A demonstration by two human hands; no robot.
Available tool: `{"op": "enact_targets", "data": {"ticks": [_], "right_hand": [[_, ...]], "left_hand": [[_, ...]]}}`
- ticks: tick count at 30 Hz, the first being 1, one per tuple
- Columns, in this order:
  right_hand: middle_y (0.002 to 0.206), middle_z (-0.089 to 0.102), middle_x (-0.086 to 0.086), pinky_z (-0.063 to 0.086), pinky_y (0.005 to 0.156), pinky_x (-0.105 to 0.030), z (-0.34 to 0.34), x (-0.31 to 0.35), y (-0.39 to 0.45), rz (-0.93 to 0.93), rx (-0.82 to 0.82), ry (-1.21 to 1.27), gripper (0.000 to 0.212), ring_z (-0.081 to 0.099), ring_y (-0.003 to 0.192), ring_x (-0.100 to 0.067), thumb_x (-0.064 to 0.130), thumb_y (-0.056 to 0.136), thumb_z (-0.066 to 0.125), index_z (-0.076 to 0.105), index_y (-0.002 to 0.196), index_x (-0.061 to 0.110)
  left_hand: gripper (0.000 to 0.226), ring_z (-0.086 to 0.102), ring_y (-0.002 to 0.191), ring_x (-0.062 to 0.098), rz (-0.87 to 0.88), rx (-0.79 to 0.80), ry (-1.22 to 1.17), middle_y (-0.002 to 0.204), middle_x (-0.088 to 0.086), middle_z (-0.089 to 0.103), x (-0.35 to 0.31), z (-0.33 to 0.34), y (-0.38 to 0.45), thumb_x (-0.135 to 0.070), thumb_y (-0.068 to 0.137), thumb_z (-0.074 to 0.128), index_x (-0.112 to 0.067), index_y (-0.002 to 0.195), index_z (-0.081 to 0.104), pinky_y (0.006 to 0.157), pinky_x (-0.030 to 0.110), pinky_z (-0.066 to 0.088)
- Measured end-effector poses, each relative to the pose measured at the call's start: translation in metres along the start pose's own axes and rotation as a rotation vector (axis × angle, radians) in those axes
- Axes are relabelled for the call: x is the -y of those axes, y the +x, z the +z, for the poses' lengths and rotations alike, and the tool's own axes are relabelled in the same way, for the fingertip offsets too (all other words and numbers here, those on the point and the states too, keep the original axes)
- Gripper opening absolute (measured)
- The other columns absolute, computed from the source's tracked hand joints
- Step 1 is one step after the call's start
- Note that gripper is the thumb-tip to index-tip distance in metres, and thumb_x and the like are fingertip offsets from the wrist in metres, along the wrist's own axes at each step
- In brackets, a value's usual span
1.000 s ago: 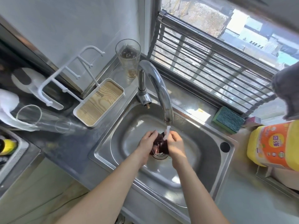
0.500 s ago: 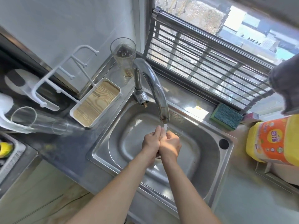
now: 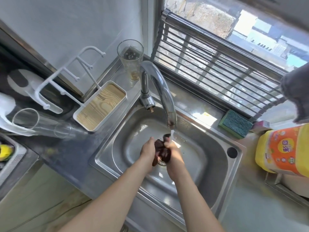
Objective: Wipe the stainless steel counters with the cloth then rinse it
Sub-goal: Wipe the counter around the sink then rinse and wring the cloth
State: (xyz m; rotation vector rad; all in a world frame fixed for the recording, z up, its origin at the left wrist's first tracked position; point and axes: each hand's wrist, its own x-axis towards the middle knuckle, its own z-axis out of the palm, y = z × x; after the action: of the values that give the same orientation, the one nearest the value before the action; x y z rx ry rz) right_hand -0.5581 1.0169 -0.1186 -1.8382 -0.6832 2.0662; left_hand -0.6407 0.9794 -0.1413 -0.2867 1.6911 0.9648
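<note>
We find the dark cloth (image 3: 161,151) bunched between both hands above the drain of the sink (image 3: 217,186), directly under the tap (image 3: 164,96) stream. Its length runs roughly front to back. The left hand (image 3: 148,152) and right hand (image 3: 173,152) each grip it with curled fingers, equally near.

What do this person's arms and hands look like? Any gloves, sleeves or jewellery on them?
Both hands are bare: no gloves on the left hand or the right hand. Both forearms are uncovered as far as the picture's lower edge, with no sleeve or cuff in view. No watch, bracelet or ring shows on what is visible. The fingertips are mostly hidden, so the nails cannot be judged.
</note>
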Motion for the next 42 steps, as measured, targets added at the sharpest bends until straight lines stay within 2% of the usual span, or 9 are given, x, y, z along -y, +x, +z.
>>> {"op": "enact_targets", "data": {"ticks": [2, 5, 11, 19, 22, 26, 30, 35, 42], "right_hand": [[0.072, 0.068, 0.002, 0.047, 0.061, -0.028, 0.004, -0.002, -0.001, -0.034, 0.064, -0.123, 0.024, 0.063, 0.071, -0.019, 0.04, 0.08, 0.065, 0.065, 0.099, 0.026], [0.102, 0.074, 0.0, 0.051, 0.081, -0.027, -0.003, 0.0, 0.005, -0.154, 0.024, -0.318, 0.047, 0.07, 0.096, -0.018, 0.046, 0.08, 0.078, 0.065, 0.117, 0.021], [0.067, 0.064, -0.001, 0.044, 0.074, -0.033, -0.015, 0.013, 0.01, -0.227, -0.467, -0.437, 0.045, 0.061, 0.075, -0.026, 0.049, 0.098, 0.06, 0.06, 0.07, 0.014], [0.101, 0.075, -0.007, 0.061, 0.074, -0.033, 0.002, 0.001, 0.002, -0.106, -0.019, -0.078, 0.039, 0.073, 0.094, -0.024, 0.043, 0.086, 0.08, 0.063, 0.113, 0.019], [0.09, 0.075, -0.004, 0.061, 0.088, -0.044, -0.001, -0.003, 0.01, -0.252, -0.221, -0.131, 0.006, 0.071, 0.085, -0.024, 0.021, 0.092, 0.073, 0.07, 0.093, 0.026], [0.079, 0.068, 0.007, 0.056, 0.086, -0.034, -0.006, 0.014, 0.006, -0.234, -0.575, 0.054, 0.014, 0.065, 0.079, -0.022, 0.022, 0.092, 0.064, 0.064, 0.079, 0.026], [0.085, 0.071, -0.002, 0.052, 0.074, -0.032, -0.001, 0.008, 0.008, -0.16, -0.266, -0.089, 0.013, 0.065, 0.081, -0.022, 0.026, 0.095, 0.063, 0.068, 0.085, 0.02], [0.068, 0.063, 0.002, 0.041, 0.055, -0.019, 0.001, -0.003, 0.006, -0.203, -0.342, -0.396, 0.034, 0.056, 0.062, -0.015, 0.045, 0.092, 0.072, 0.061, 0.085, 0.014], [0.076, 0.07, -0.014, 0.049, 0.077, -0.034, -0.005, 0.015, 0.007, -0.149, -0.424, -0.396, 0.039, 0.066, 0.085, -0.034, 0.039, 0.094, 0.063, 0.068, 0.07, 0.009]], "left_hand": [[0.024, 0.06, 0.056, 0.017, 0.025, 0.126, 0.027, 0.066, 0.003, 0.067, -0.012, 0.005, -0.021, -0.029, 0.096, 0.053, -0.014, 0.088, 0.069, 0.048, 0.02, 0.042], [0.024, 0.056, 0.044, 0.015, 0.091, 0.137, 0.04, 0.057, 0.006, 0.062, -0.016, 0.003, -0.021, -0.012, 0.096, 0.048, -0.009, 0.08, 0.066, 0.04, 0.016, 0.037], [0.016, 0.047, 0.034, 0.012, 0.177, 0.143, 0.117, 0.055, 0.004, 0.055, -0.003, -0.002, -0.012, -0.021, 0.102, 0.057, -0.01, 0.095, 0.066, 0.037, 0.017, 0.028], [0.028, 0.065, 0.087, 0.022, 0.155, 0.085, 0.1, 0.101, 0.009, 0.07, -0.008, 0.021, -0.014, -0.035, 0.107, 0.044, -0.01, 0.115, 0.053, 0.073, 0.03, 0.049], [0.032, 0.065, 0.098, 0.03, 0.258, -0.076, 0.22, 0.106, 0.012, 0.069, -0.005, 0.019, -0.014, -0.038, 0.106, 0.043, -0.01, 0.111, 0.057, 0.08, 0.035, 0.048], [0.026, 0.06, 0.088, 0.031, 0.22, -0.255, 0.066, 0.101, 0.009, 0.064, -0.001, 0.015, -0.012, -0.038, 0.106, 0.041, -0.015, 0.103, 0.053, 0.076, 0.036, 0.047], [0.022, 0.052, 0.06, 0.022, 0.078, -0.047, -0.045, 0.088, 0.011, 0.061, -0.01, 0.019, -0.018, -0.031, 0.107, 0.037, -0.016, 0.106, 0.053, 0.053, 0.025, 0.043], [0.06, 0.067, 0.11, 0.028, 0.106, 0.056, 0.094, 0.119, 0.009, 0.072, -0.007, 0.03, -0.022, -0.063, 0.091, 0.038, -0.02, 0.118, 0.07, 0.102, 0.045, 0.053], [0.044, 0.061, 0.06, 0.02, 0.097, 0.138, 0.103, 0.064, 0.003, 0.065, -0.002, 0.031, -0.028, -0.057, 0.083, 0.067, -0.015, 0.07, 0.07, 0.059, 0.027, 0.047]]}}
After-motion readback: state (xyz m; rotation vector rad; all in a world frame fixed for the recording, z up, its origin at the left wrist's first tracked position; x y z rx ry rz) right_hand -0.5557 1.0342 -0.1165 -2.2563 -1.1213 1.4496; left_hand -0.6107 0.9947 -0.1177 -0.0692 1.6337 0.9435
